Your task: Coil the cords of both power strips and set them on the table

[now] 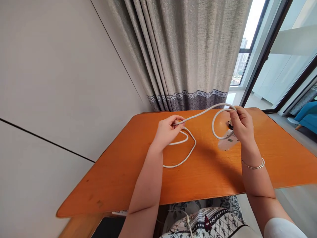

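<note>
White cable (195, 142) lies slack between near and far edges of the table (119, 178); above, the left hand (170, 127) and right hand (241, 124), both closed, pinch its raised length. Toward the far right corner lies a white device (224, 144).

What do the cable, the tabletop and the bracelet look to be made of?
Cable: probably off-white plastic or rubber sheathing, since it bends in smooth curves.
Tabletop: varnished wood or wood-look laminate, I can't tell which; orange-brown with a soft sheen.
Bracelet: likely polished metal, thin and shiny.
</note>
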`<state>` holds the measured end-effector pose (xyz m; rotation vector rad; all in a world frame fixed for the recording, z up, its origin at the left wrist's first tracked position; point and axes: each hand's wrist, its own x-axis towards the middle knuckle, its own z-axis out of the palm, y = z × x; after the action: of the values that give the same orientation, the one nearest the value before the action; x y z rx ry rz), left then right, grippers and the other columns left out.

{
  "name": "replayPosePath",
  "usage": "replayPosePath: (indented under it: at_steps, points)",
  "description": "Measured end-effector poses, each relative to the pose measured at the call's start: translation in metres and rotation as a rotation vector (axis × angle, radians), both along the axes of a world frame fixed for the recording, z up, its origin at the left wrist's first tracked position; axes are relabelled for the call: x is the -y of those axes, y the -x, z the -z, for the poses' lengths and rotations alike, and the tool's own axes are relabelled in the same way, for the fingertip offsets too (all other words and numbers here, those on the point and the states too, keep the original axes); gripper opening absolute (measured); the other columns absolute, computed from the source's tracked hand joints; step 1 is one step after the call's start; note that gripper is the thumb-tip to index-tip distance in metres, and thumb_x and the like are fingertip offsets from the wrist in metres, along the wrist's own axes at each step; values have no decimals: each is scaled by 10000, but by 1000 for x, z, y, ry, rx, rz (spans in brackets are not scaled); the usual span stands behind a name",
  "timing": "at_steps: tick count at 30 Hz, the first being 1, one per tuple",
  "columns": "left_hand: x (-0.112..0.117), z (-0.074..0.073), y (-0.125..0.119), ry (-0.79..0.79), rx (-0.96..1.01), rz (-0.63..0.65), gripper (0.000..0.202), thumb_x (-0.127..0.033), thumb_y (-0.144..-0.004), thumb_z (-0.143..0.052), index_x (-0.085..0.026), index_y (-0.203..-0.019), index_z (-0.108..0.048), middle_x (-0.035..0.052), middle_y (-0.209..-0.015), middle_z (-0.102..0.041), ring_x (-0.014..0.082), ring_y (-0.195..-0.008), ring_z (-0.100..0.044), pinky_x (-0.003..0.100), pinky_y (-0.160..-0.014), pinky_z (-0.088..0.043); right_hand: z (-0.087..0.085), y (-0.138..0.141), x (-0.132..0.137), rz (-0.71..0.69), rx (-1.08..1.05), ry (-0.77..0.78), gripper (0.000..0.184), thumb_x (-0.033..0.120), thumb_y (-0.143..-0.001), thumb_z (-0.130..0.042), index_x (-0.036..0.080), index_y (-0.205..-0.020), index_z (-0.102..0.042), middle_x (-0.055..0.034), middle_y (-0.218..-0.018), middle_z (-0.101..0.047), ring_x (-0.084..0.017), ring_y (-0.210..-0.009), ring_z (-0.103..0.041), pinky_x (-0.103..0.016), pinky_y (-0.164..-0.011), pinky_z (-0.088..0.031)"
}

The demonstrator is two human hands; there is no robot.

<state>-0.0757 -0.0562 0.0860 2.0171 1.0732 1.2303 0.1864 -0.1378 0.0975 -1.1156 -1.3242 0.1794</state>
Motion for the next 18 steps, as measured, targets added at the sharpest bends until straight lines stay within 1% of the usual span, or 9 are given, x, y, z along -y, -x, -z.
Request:
replayPosePath:
  at_steps: [3, 5, 8, 11, 13, 15, 16, 18]
  points:
    - [-10, -2, 21, -78, -12, -170, 186, -270, -743, -629, -185, -882, -719, -20, -670, -596, 112, -589, -505, 243, -583, -404, 2, -1, -1, 87, 88, -34, 283, 462, -971, -514, 213, -928, -643, 21, -677, -483, -129, -606, -418, -279, -568, -331]
    - [-22, 2, 37, -141, 33, -258, 167, -267, -754, -627, -189, -876, -710, -19, -698, -615, 111, -615, -515, 247, -593, -410, 3, -2, -2, 140, 126, -55, 276, 450, -980, -505, 213, -949, -642, 18, -686, -498, -132, -614, -424, -282, -576, -331]
    - [-47, 12, 60, -194, 180, -299, 153, -317, -773, -665, -194, -864, -669, -23, -736, -639, 114, -691, -565, 266, -663, -457, 5, -5, -6, 218, 156, -104, 278, 450, -984, -499, 208, -955, -634, 14, -700, -514, -135, -618, -431, -287, -584, -337]
    - [-68, 21, 76, -223, 339, -343, 241, -408, -763, -717, -199, -833, -619, -51, -730, -626, 95, -711, -571, 281, -682, -456, 6, -7, -9, 290, 161, -159, 299, 463, -986, -488, 203, -938, -627, 13, -693, -513, -137, -612, -435, -289, -583, -345]
    - [-77, 24, 84, -237, 434, -413, 309, -476, -758, -721, -203, -820, -591, -69, -709, -600, 81, -696, -551, 288, -671, -433, 6, -9, -10, 336, 143, -209, 318, 480, -987, -479, 203, -928, -625, 5, -711, -523, -140, -628, -456, -290, -587, -360]
    - [-84, 26, 91, -233, 503, -484, 364, -540, -771, -692, -203, -812, -562, -73, -696, -580, 79, -687, -535, 292, -650, -409, 6, -13, -12, 373, 80, -273, 342, 509, -984, -472, 206, -929, -621, 2, -726, -516, -140, -628, -469, -288, -579, -370]
    - [-85, 27, 94, -217, 514, -510, 381, -562, -780, -672, -203, -805, -547, -73, -682, -567, 78, -667, -519, 289, -628, -392, 7, -15, -13, 386, 27, -304, 358, 528, -982, -463, 208, -934, -617, 7, -717, -494, -136, -602, -458, -285, -560, -364]
    - [-86, 30, 97, -157, 467, -521, 376, -563, -784, -654, -202, -808, -548, -72, -644, -544, 79, -611, -482, 275, -583, -362, 7, -20, -16, 402, -102, -357, 393, 571, -979, -436, 215, -940, -599, 28, -679, -419, -118, -522, -392, -275, -499, -320]
